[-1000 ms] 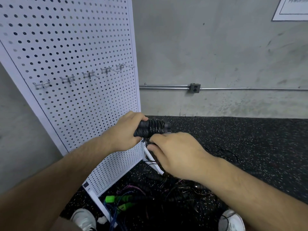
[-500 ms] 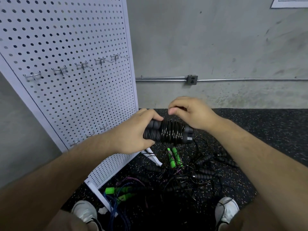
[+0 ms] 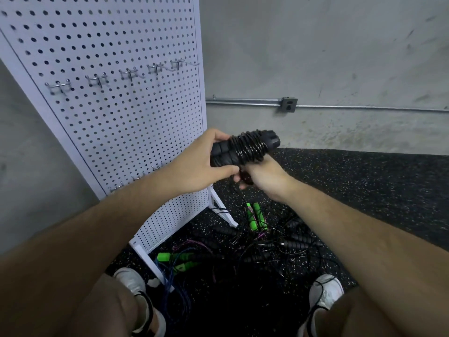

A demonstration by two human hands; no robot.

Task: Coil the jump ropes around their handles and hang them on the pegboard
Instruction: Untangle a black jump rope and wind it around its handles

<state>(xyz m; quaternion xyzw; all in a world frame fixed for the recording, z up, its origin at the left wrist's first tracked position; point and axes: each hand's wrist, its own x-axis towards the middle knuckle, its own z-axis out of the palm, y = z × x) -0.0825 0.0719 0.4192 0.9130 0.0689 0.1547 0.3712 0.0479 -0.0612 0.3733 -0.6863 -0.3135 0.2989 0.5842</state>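
Observation:
A pair of black jump rope handles [image 3: 245,148] lies side by side in the air, with thin black rope coiled tightly round their middle. My left hand [image 3: 196,164] grips the left end of the handles. Just under the coil, my right hand [image 3: 263,177] pinches the loose rope, fingers curled. The white pegboard [image 3: 116,98] stands to the left, with a row of bare metal hooks [image 3: 128,75] across it at about chest height.
A tangle of other jump ropes covers the black speckled floor between my feet, with black handles [image 3: 298,243] and green handles [image 3: 256,216]. The pegboard's white foot [image 3: 222,210] juts out beside them. A concrete wall with a conduit and outlet box [image 3: 288,104] stands behind.
My right hand has come from above the handles down to beneath the coil, carrying the rope round. The handles have tilted up at the right end.

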